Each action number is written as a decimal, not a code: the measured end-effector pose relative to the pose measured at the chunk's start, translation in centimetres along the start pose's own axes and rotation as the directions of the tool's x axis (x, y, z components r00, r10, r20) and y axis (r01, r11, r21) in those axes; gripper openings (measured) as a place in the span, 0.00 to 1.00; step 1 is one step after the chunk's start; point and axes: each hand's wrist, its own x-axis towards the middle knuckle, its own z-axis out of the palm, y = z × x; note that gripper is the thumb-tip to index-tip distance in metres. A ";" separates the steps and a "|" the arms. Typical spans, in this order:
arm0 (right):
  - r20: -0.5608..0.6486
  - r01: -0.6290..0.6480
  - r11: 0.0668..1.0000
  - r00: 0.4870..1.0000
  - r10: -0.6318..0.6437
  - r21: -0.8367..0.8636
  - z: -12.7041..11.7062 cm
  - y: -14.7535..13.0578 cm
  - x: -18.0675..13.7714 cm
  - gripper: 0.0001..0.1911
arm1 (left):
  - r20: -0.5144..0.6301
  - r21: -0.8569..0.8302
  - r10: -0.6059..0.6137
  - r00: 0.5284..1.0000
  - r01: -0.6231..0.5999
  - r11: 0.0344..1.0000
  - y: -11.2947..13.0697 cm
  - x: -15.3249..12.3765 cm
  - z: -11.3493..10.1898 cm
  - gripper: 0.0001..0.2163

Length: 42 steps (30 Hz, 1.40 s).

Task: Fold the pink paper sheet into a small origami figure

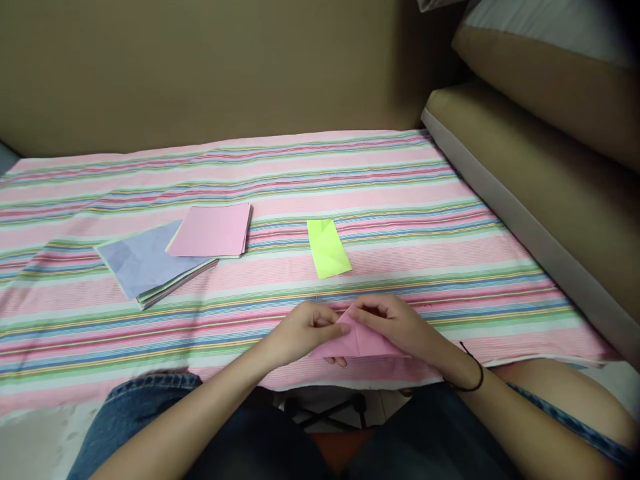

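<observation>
Left hand (303, 333) and right hand (400, 327) pinch a pink paper (367, 343), apparently folded into a creased triangle; the stack (213, 230) lies flat.

"What sort of place is this, an office?"
"More likely a home. Bulky tan cushions (530, 200) are stacked to the right of the right hand (390, 320), sofa-fashion."
"And beyond that hand?"
"A plain brownish upright surface (225, 73), perhaps a sofa back; I can't tell."
"Anything else homely?"
"A pink striped cloth (400, 247), like household linen, spread beneath and beyond the left hand (307, 330)."
</observation>
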 end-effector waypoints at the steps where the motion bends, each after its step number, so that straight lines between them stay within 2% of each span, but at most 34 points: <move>1: -0.006 -0.005 1.000 1.000 0.005 -0.007 0.1 0.0 0.0 0.17 | 0.011 -0.017 -0.028 1.000 0.028 0.999 0.0 0.0 0.1 0.16; 6: -0.023 -0.042 0.999 0.999 0.042 0.012 -0.2 0.2 0.3 0.15 | 0.046 -0.098 -0.105 0.993 0.109 0.989 0.2 0.2 0.4 0.19; 13: -0.171 -0.109 0.988 0.977 0.126 0.106 -2.4 0.0 0.4 0.12 | 0.040 -0.103 -0.135 0.990 0.138 0.985 1.0 0.0 0.4 0.18; 15: -0.176 -0.104 0.989 0.977 0.121 0.103 -2.5 -0.1 0.4 0.13 | 0.056 -0.083 -0.148 0.987 0.152 0.985 1.1 -0.1 0.4 0.18; 18: -0.166 -0.085 0.993 0.981 0.098 0.082 -2.2 -0.2 0.3 0.12 | 0.143 -0.033 -0.172 0.975 0.178 0.983 1.2 -0.2 0.5 0.19; 20: -0.108 -0.047 0.997 0.993 0.054 0.062 -1.8 -0.1 0.3 0.12 | 0.159 0.002 -0.133 0.978 0.134 0.991 1.1 -0.2 0.7 0.19; 22: -0.029 0.007 0.999 1.000 -0.005 0.050 -1.4 0.0 0.3 0.13 | 0.107 0.049 -0.055 0.993 0.050 0.998 0.8 -0.1 0.8 0.19; 24: -0.002 0.046 0.998 0.999 -0.046 0.049 -0.9 0.0 0.3 0.13 | 0.055 0.097 -0.017 0.998 0.011 0.995 0.4 0.0 0.9 0.20; 27: -0.054 0.048 0.999 0.997 -0.047 0.007 -0.4 -0.1 0.4 0.14 | 0.071 0.115 -0.072 0.995 0.064 0.991 -0.1 0.2 0.9 0.20; 29: -0.086 0.041 0.998 0.995 -0.045 -0.041 -0.3 -0.3 0.4 0.15 | 0.059 0.142 -0.055 0.997 0.046 0.989 -0.2 0.3 0.8 0.18; 33: -0.126 0.030 0.999 0.991 -0.034 -0.034 -0.3 -0.3 0.5 0.13 | -0.086 0.313 0.158 0.984 -0.124 0.942 0.1 0.5 0.5 0.20; 35: -0.105 0.025 0.999 0.994 -0.021 0.037 -0.5 0.0 0.6 0.13 | -0.106 0.347 0.193 0.975 -0.145 0.926 0.1 0.5 0.2 0.20; 37: -0.033 -0.027 0.989 0.999 0.032 0.147 -0.9 0.3 0.6 0.13 | -0.108 0.310 0.138 0.984 -0.099 0.946 0.0 0.5 -0.1 0.18; 39: 0.032 -0.108 0.965 0.994 0.103 0.241 -1.3 0.7 0.6 0.20 | -0.126 0.223 0.064 0.990 -0.035 0.974 -0.1 0.4 -0.3 0.17; 42: 0.022 -0.149 0.945 0.989 0.149 0.292 -1.6 1.1 0.6 0.21 | -0.169 0.076 0.063 0.984 -0.050 0.996 -0.1 0.3 -0.5 0.17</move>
